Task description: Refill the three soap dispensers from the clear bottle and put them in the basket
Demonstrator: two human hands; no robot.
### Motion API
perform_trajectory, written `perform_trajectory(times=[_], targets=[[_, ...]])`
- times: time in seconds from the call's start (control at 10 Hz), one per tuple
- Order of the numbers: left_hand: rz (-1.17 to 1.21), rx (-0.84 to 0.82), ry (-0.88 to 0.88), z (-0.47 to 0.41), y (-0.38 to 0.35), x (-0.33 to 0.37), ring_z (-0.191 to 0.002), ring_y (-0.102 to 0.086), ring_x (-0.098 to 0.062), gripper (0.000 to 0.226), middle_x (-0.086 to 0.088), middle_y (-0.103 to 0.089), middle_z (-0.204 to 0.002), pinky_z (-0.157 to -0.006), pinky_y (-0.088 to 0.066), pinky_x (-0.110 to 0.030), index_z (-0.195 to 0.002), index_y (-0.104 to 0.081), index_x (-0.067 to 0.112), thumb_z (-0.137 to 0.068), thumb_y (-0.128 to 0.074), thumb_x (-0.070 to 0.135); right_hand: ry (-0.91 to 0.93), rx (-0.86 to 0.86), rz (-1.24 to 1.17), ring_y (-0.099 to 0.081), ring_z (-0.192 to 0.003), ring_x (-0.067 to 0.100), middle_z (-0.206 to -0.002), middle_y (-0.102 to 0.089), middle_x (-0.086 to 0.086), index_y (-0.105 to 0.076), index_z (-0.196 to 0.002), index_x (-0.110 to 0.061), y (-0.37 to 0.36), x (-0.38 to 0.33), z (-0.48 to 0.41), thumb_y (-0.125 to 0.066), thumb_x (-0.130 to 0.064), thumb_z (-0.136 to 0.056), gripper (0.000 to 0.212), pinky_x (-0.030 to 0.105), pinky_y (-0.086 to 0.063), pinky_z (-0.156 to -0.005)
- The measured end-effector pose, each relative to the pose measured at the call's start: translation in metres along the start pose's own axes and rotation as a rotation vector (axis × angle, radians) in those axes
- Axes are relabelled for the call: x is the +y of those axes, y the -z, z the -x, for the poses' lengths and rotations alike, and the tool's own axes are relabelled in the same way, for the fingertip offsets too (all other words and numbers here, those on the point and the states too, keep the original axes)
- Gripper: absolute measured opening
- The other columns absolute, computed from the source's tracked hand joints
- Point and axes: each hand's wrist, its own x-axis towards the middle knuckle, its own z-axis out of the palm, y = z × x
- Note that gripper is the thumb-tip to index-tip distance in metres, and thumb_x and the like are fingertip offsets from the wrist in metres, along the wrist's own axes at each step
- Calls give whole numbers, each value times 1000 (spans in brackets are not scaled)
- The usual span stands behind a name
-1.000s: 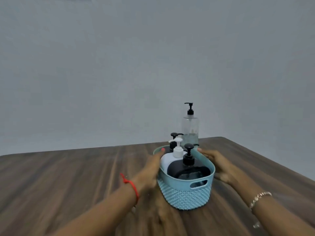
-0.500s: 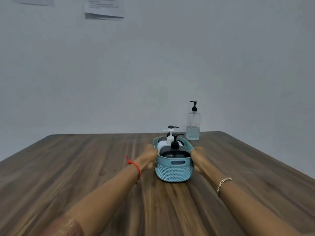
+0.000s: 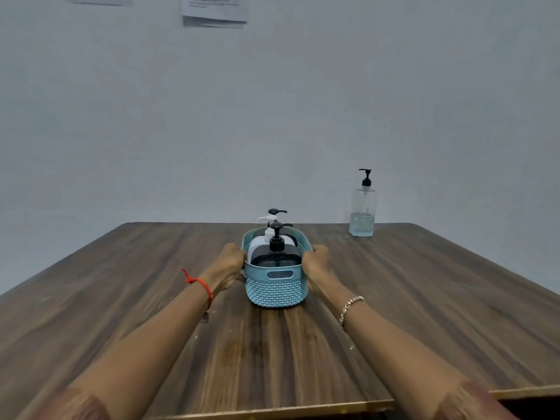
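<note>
A light blue plastic basket, with a woven-pattern lower wall and a slot handle cut in its near end, stands on the dark wood-grain table, about midway between the table's left and right edges. The left hand is on the basket's left side and the right hand is on its right side. Each grip is closed, with fingers curled against the rim and upper wall, so the basket is clasped between the two hands. Three dispensers stand upright inside it in a row from near to far. The first is a squat black soap dispenser with a black pump at the near end. Behind it and a little to the left is a white soap dispenser with a white pump. At the far end is a third dispenser, of which only the black pump head shows above the others. The tall clear plastic bottle with a black pump stands upright at the far right of the table, close to the far edge and well apart from the basket, with pale liquid filling only its lowest part. A red thread bracelet circles the left wrist and a beaded bracelet the right wrist. Two sheets of white paper hang on the grey wall beyond the table, at the top of the view, their print too small to read.
</note>
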Motion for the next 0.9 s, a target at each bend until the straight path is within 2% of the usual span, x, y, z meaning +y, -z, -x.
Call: perform_trajectory(times=[0.1,0.2,0.3,0.4,0.5,0.6,0.7,0.8,0.9], targets=[[1,11,3,-1,0,-4,-38,-47,-18,41,-8,-50,-44,-50,-46,-37,-54,-51,1,-88,-33,-13,3,9,35,-55,-64,20,-74,-59,10,-56,-70,-1,0,4,0,-41,9,-80,21,23,-41,-42],[7,14,6,-4,0,-4,-48,-50,-22,37,-14,-51,-62,-50,-48,-38,-59,-51,1,-89,-33,-10,23,-28,112,-51,-66,22,-75,-54,14,-52,-70,-5,3,7,-3,-40,8,-79,20,32,-40,-55],[-39,-20,12,-6,1,-9,-64,-48,-22,31,-12,-53,-71,-61,-47,-34,-69,-54,2,-92,-34,-1,61,-91,248,-50,-70,21,-77,-54,12,-52,-75,-6,10,3,-3,-40,-2,-89,18,32,-37,-57],[-204,-44,-55,-2,4,-17,-80,-46,-23,28,-13,-54,-83,-66,-40,-33,-83,-56,3,-97,-34,13,167,-149,374,-50,-68,19,-79,-61,17,-59,-84,6,19,1,3,-37,-20,-99,37,28,-34,-52],[-409,14,-280,8,8,-19,-95,-54,-27,31,-16,-63,-105,-83,-44,-39,-101,-62,2,-99,-37,21,311,-142,453,-56,-82,22,-92,-64,18,-60,-99,7,21,6,11,-34,-26,-100,42,28,-37,-63],[-484,22,-504,23,6,-17,-120,-46,-20,36,-2,-51,-128,-101,-34,-33,-130,-48,8,-97,-43,21,476,-162,580,-52,-115,25,-123,-58,11,-51,-123,-8,25,16,21,-25,-41,-98,49,36,-43,-94],[-617,43,-506,35,3,-23,-144,-16,-24,53,-12,-24,-153,-114,-12,-29,-145,-25,7,-98,-39,29,601,-141,839,-25,-140,26,-150,-31,14,-27,-143,-6,36,31,39,-5,-52,-94,71,42,-25,-115],[-641,135,-542,57,-5,-27,-146,-3,-21,60,-10,-8,-158,-116,-3,-29,-148,-12,6,-99,-35,33,750,-60,1053,-27,-140,28,-149,-32,18,-26,-143,-3,45,40,63,8,-51,-93,77,41,-29,-112],[-612,205,-585,75,-14,-32,-146,1,-20,63,-9,-1,-158,-117,0,-30,-148,-9,7,-98,-35,35,940,41,1084,-51,-123,35,-130,-54,25,-37,-131,3,44,36,87,-57,-25,-90,53,42,-45,-98]])
